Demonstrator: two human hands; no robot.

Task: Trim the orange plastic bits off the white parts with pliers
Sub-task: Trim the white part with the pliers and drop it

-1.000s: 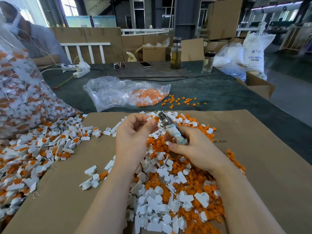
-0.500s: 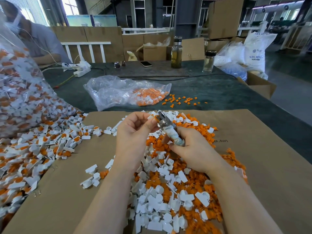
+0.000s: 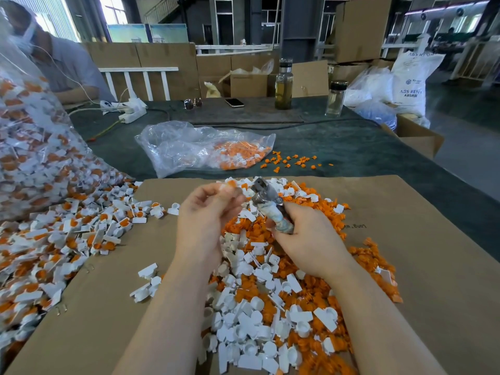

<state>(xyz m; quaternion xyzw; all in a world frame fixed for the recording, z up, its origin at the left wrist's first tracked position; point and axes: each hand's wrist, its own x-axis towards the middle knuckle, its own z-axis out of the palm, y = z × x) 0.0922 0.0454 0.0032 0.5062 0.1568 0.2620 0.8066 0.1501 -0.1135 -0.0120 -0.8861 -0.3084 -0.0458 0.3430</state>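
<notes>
Head view looks down on a brown cardboard sheet (image 3: 405,266) laid over a dark green worktop (image 3: 338,147). At the middle of the sheet lies a heap of trimmed white parts (image 3: 251,315) mixed with loose orange bits (image 3: 319,212), spreading from 12 o'clock down to 6 o'clock under both forearms. At 9 o'clock a second spill of untrimmed white-and-orange pieces (image 3: 67,239) pours from a big clear sack (image 3: 35,147) that fills the left edge. At 12 o'clock, beyond the sheet, a crumpled clear bag (image 3: 189,147) holds more orange scraps, with a few scattered orange bits just to its right. Farther back stand two glass bottles (image 3: 283,85), a phone (image 3: 234,102), sunglasses and a white power strip (image 3: 130,110); cardboard boxes and a white resin sack (image 3: 414,82) sit toward 2 o'clock, and a seated person (image 3: 65,69) is at 10 o'clock. The right hand (image 3: 311,244) grips the pliers (image 3: 270,207) by their wrapped handles; the tool's long axis runs from about 5 o'clock up to 11 o'clock, its metal head tilted up toward the left hand (image 3: 205,212). The left hand pinches a small white part with orange on it (image 3: 228,186) at its fingertips, just beside the pliers' head; blur hides whether they touch.
</notes>
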